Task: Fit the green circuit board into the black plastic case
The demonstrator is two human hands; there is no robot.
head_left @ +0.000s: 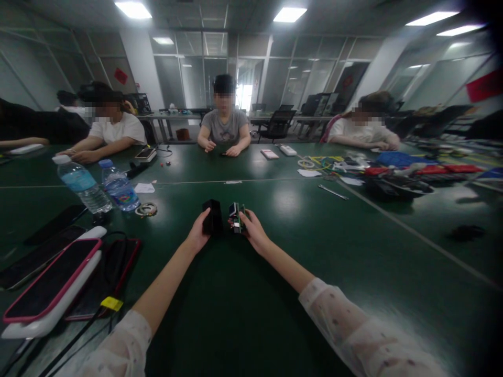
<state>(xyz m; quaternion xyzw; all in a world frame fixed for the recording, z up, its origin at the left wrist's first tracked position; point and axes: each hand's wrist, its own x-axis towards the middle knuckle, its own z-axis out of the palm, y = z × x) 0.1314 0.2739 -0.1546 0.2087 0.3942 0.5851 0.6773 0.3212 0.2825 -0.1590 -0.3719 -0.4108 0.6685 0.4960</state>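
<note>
My left hand (198, 230) is closed around a black box-shaped casing (212, 217), held upright over the green table. In my right hand (253, 228) is a circuit board (237, 220) with small parts and reddish wires on its left side. The fingers of that hand wrap its right edge. Casing and board stand side by side, a narrow gap between them. Details inside the casing are too dark to make out.
Two water bottles (120, 186) and a ring of wire (146, 209) are at the left, near several phones (55, 280) and cables. A wrench (332, 192) lies right of centre, before piled tools and wires (393, 173). People sit across the green table (283, 262).
</note>
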